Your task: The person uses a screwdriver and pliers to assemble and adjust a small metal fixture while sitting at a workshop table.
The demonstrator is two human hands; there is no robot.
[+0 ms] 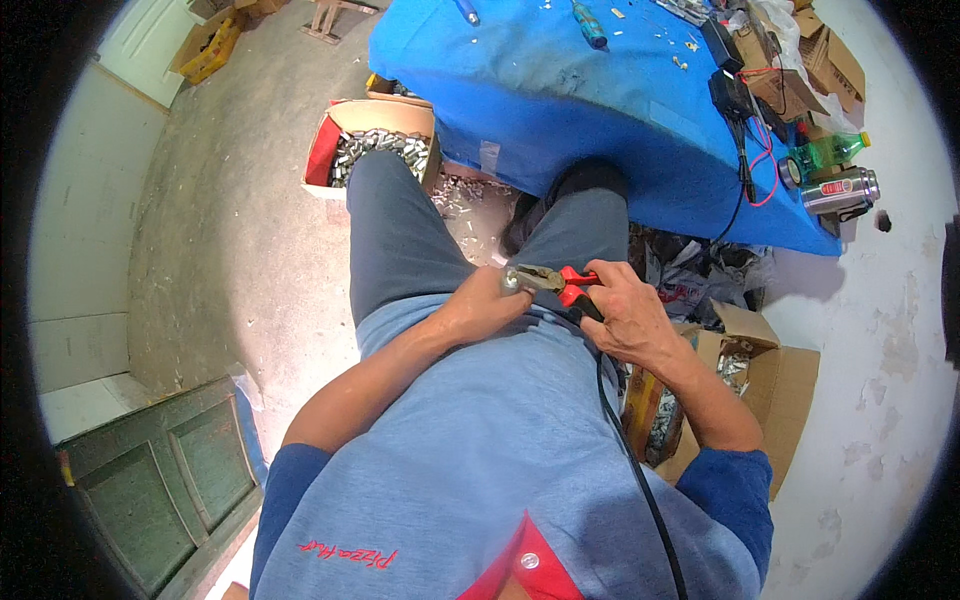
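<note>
Over my lap, my right hand (632, 312) is closed round the handles of a pair of pliers (571, 287) with red and black grips. Their steel jaws point left, toward my left hand (484, 303). That hand pinches a small silvery metal cylinder (511, 280) between thumb and fingers. The jaws meet or overlap the cylinder; whether they bite on it is too small to tell.
Beyond my knees stands a table with a blue cover (540, 120), a screwdriver (590, 26) on it. A box of small metal cylinders (325, 150) sits by my left knee. Right: an open carton (785, 400), flask (840, 191) and green bottle (832, 150). A black cable (640, 470) crosses my shirt.
</note>
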